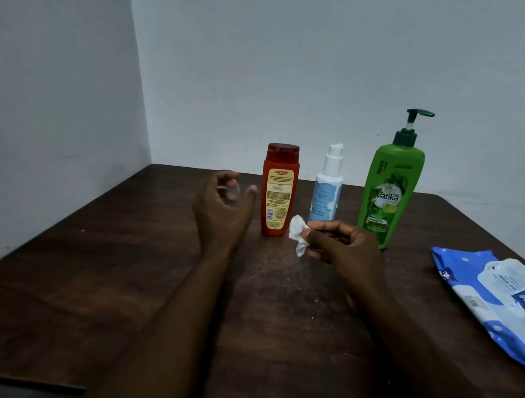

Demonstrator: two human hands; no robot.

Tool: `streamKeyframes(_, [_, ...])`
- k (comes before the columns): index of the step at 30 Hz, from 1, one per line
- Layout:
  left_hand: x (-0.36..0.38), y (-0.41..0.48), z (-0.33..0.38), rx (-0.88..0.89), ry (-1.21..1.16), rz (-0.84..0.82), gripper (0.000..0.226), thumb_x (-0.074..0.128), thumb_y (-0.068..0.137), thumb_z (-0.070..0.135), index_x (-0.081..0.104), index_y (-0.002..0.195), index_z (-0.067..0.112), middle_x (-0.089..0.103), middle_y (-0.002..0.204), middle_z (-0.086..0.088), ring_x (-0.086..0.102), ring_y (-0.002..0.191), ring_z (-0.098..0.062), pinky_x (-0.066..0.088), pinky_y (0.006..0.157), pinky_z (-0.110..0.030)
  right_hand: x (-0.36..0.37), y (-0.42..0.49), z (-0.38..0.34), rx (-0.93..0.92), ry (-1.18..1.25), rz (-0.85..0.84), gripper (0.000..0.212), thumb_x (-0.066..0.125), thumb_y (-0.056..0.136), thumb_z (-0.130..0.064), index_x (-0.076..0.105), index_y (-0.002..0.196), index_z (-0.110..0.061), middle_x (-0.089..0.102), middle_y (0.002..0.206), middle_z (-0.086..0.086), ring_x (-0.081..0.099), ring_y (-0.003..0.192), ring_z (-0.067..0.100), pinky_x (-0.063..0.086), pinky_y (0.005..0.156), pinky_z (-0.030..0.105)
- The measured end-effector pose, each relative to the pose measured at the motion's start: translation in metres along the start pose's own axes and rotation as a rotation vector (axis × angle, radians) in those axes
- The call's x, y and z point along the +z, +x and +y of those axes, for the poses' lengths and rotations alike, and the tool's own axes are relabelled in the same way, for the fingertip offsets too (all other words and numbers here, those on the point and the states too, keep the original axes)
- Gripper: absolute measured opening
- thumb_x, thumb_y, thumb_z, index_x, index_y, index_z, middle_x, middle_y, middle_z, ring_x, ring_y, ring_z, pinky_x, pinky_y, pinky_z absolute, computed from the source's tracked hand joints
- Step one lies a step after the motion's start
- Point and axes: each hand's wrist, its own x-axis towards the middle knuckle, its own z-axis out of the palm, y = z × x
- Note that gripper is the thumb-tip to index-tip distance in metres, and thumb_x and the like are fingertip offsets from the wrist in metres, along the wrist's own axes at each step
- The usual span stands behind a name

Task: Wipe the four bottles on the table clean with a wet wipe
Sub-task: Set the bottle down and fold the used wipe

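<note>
Now the wipe is out, but which bottles are clean?

Right now the right hand point(340, 240) pinches a small white wipe point(298, 233) between thumb and fingertips. The wipe is scrunched up and hangs just above the bench point(106, 264). It touches no bottle.

The left hand point(223, 201) is curled around something small and see-through. It may be the fourth bottle, but it is blurry, so I cannot tell. The fingers bend in and the thumb sticks out to the side.

Three bottles stand up straight at the back of the bench. The red bottle point(278, 190) is just beside the left hand. The white bottle point(327, 188) is in the middle, right behind the wipe. The green bottle point(387, 190) with the pump top is on the right, close behind the right hand.

The wipe pack point(496, 302) lies flat on the right side of the bench, well apart from the bottles.

I think the job is partly going. A wipe is already pulled out and in the hand. None of the three standing bottles looks wet or shiny, so I cannot say if any is done. All of them may be left to wipe. The small thing in the left hand looks like the one being worked on.
</note>
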Motion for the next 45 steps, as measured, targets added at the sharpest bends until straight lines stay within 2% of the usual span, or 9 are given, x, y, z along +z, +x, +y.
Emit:
streamKeyframes(3, [0.009,-0.021,0.019,0.088,-0.155,-0.303,0.023,0.076,0.083,0.031,0.064,0.103,0.027,0.066,0.096,0.014,0.063,0.090,0.003,0.055,0.072,-0.017,-0.001,0.003,0.001,0.007,0.053,0.045,0.016,0.080,0.080,-0.009,0.076,0.096,-0.009,0.078,0.089,0.009,0.076,0.083,0.025,0.061,0.075,0.037])
streamKeyframes(7, [0.015,-0.032,0.021,0.044,-0.274,-0.623,0.043,0.078,0.083,0.026,0.063,0.123,0.025,0.067,0.112,0.008,0.065,0.098,-0.009,0.057,0.084,-0.025,-0.003,0.004,0.000,0.074,0.118,0.058,0.014,0.074,0.087,-0.011,0.073,0.100,-0.008,0.077,0.090,0.009,0.076,0.080,0.022,0.061,0.063,0.030])
streamKeyframes(11, [0.015,-0.034,0.018,-0.078,-0.339,-0.798,0.053,0.077,0.083,0.012,0.059,0.131,0.025,0.067,0.118,0.006,0.067,0.104,-0.009,0.058,0.087,-0.029,-0.003,0.005,0.000,0.114,0.123,0.030,0.018,0.071,0.089,-0.017,0.074,0.104,-0.007,0.078,0.090,0.010,0.075,0.080,0.025,0.059,0.063,0.032])
streamKeyframes(16, [0.018,-0.033,0.019,-0.178,-0.355,-0.782,0.045,0.076,0.083,0.006,0.064,0.124,0.022,0.071,0.112,0.000,0.071,0.101,-0.019,0.061,0.080,-0.034,-0.004,0.006,-0.001,0.168,0.177,0.002,0.016,0.068,0.091,-0.016,0.075,0.104,-0.008,0.078,0.089,0.011,0.074,0.074,0.018,0.060,0.060,0.028])
streamKeyframes(22, [0.014,-0.032,0.022,-0.279,-0.370,-0.755,0.021,0.075,0.085,0.015,0.072,0.106,0.019,0.076,0.100,0.003,0.073,0.092,-0.014,0.060,0.076,-0.028,-0.017,0.003,-0.003,0.240,0.162,-0.103,0.018,0.072,0.086,-0.009,0.074,0.104,-0.010,0.078,0.095,0.007,0.073,0.084,0.016,0.058,0.066,0.028])
streamKeyframes(29, [0.017,-0.032,0.028,-0.429,-0.547,-0.785,0.030,0.072,0.083,0.000,0.071,0.110,0.013,0.074,0.108,-0.005,0.072,0.101,-0.018,0.059,0.078,-0.029,-0.046,0.000,-0.007,0.312,0.142,-0.187,0.021,0.070,0.085,-0.001,0.072,0.106,-0.004,0.076,0.095,0.014,0.071,0.081,0.018,0.061,0.068,0.027])
streamKeyframes(33, [0.018,-0.039,0.031,-0.411,-0.498,-0.842,0.026,0.072,0.084,0.001,0.071,0.110,0.006,0.076,0.103,-0.007,0.073,0.097,-0.019,0.060,0.077,-0.027,-0.044,-0.005,-0.005,0.323,0.123,-0.182,0.024,0.077,0.079,-0.006,0.072,0.103,-0.004,0.075,0.099,0.019,0.069,0.086,0.022,0.063,0.072,0.030])
streamKeyframes(39, [0.018,-0.040,0.035,-0.448,-0.486,-0.917,0.032,0.072,0.085,0.004,0.068,0.116,0.011,0.075,0.108,-0.004,0.072,0.102,-0.019,0.061,0.081,-0.036,-0.049,0.000,-0.004,0.295,0.081,-0.136,0.021,0.077,0.081,-0.008,0.072,0.101,-0.003,0.076,0.092,0.016,0.070,0.076,0.018,0.060,0.063,0.030])
streamKeyframes(45, [0.018,-0.044,0.040,-0.446,-0.435,-0.919,0.034,0.075,0.083,0.007,0.067,0.116,0.010,0.074,0.108,-0.008,0.072,0.100,-0.022,0.061,0.078,-0.032,-0.054,0.005,-0.003,0.228,0.050,-0.143,0.019,0.072,0.087,-0.010,0.072,0.106,-0.008,0.076,0.091,0.012,0.070,0.075,0.016,0.060,0.066,0.035])
